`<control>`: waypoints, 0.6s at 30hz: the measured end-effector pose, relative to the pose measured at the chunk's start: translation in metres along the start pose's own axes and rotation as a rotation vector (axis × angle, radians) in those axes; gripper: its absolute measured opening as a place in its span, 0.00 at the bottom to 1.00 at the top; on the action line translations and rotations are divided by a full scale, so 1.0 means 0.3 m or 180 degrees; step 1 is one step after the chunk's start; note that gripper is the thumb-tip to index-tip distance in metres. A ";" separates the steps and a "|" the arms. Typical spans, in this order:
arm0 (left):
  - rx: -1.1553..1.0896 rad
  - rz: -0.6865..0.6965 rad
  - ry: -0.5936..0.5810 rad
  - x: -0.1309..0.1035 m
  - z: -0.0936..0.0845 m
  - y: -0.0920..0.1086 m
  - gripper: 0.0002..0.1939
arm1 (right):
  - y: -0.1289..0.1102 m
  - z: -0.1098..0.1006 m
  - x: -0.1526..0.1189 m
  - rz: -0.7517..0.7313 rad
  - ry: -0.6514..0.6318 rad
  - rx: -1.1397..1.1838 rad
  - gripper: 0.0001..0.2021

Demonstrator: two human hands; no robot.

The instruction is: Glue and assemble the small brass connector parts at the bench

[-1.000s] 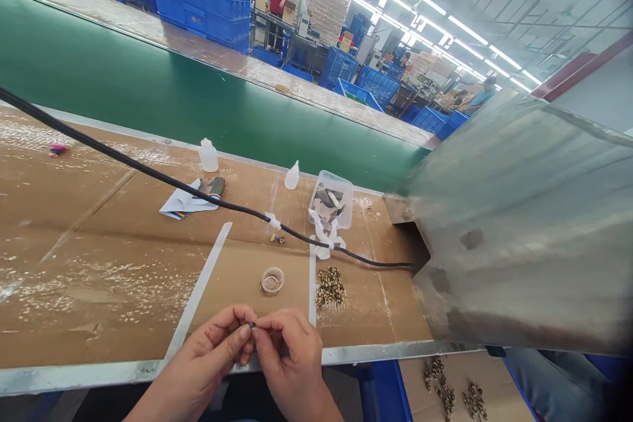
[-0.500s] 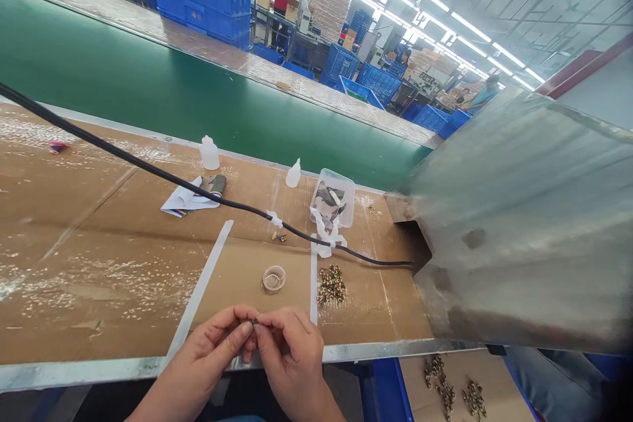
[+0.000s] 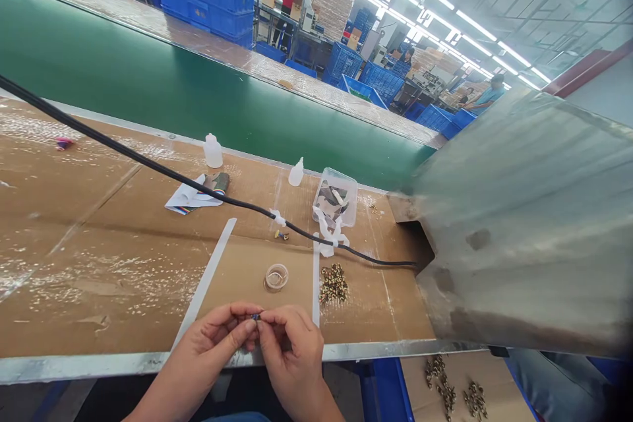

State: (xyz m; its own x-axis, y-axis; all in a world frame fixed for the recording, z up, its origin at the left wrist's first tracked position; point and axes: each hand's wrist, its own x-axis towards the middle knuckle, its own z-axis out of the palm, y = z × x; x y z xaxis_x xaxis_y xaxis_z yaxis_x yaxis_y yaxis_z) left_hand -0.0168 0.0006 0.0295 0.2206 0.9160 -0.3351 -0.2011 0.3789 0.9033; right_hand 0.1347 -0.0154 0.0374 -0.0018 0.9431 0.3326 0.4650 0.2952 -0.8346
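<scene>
Fingertips of my left hand point(image 3: 220, 339) and my right hand point(image 3: 291, 343) meet above the table's front edge, pinching a small dark part with a bluish tint point(image 3: 256, 317) between them. Most of that part is covered by the fingers. Just beyond the hands stands a small round clear dish point(image 3: 275, 277). To its right lies a pile of small brass-and-dark metal parts point(image 3: 333, 283). A single small part with yellow and blue on it point(image 3: 281, 235) rests farther back, close to the black cable.
A black cable point(image 3: 247, 204) crosses the cardboard-covered table. Two white squeeze bottles point(image 3: 212, 151), a folded cloth point(image 3: 195, 194) and a clear plastic box point(image 3: 336, 198) stand behind. A green conveyor point(image 3: 198, 92) runs beyond; a metal housing point(image 3: 519, 231) rises at right. More parts point(image 3: 475, 401) lie lower right.
The fingers have shifted slightly on the small part, and a bluish bit of it now shows. The whole view has moved a little; the table things stay put.
</scene>
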 end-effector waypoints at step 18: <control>-0.0084 0.0040 0.0030 -0.001 -0.010 -0.022 0.11 | -0.009 0.001 -0.006 0.0159 -0.0118 0.0130 0.05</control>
State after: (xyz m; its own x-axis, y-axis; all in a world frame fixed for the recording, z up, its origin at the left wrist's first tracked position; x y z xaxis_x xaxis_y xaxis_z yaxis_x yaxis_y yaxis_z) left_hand -0.0183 -0.0018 0.0228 0.2090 0.9219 -0.3263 -0.2288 0.3705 0.9002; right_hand 0.1333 -0.0177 0.0389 -0.0127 0.9616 0.2743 0.4288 0.2531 -0.8672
